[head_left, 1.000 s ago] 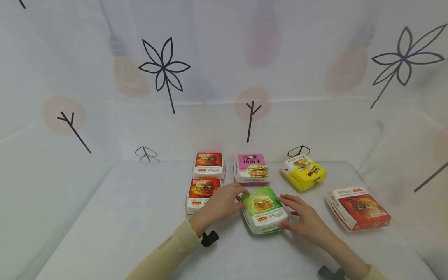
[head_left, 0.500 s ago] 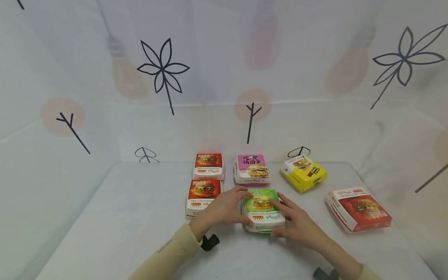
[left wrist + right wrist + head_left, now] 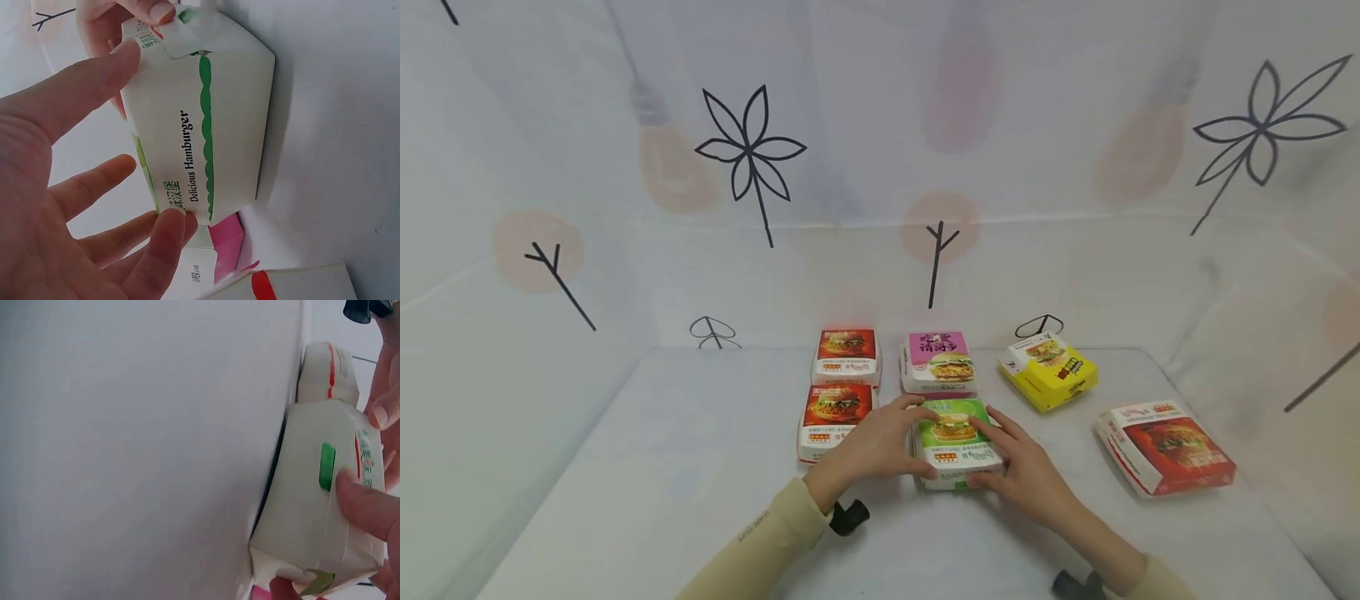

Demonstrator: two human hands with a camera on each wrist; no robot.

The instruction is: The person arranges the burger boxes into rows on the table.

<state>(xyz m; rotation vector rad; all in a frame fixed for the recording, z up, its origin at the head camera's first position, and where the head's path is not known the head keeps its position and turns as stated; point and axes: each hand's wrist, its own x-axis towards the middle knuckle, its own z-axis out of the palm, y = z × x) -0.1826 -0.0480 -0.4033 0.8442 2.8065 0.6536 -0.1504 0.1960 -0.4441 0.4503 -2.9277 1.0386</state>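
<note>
A green-and-white hamburger box (image 3: pixel 958 458) sits flat between my two hands, its far edge close up against the pink box (image 3: pixel 942 360). My left hand (image 3: pixel 874 443) grips its left side, thumb at the near corner and fingers toward the far corner. In the left wrist view, that side of the hamburger box (image 3: pixel 234 125) reads "Delicious Hamburger". My right hand (image 3: pixel 1028 473) holds the right part, with the thumb on the near face and fingers over the top and right side. The right wrist view has this thumb pressing the near face of the hamburger box (image 3: pixel 300 481).
Two red-and-white burger boxes, one at the back (image 3: pixel 847 357) and one nearer (image 3: pixel 835 410), line up left of the pink one. A yellow box (image 3: pixel 1051 371) stands turned at the back right. Another red box (image 3: pixel 1176 450) lies angled at the right.
The green hamburger box has shifted slightly left and away from me, and has turned straighter in line with the pink box. Both hands moved with it; the left thumb came onto the near corner.
</note>
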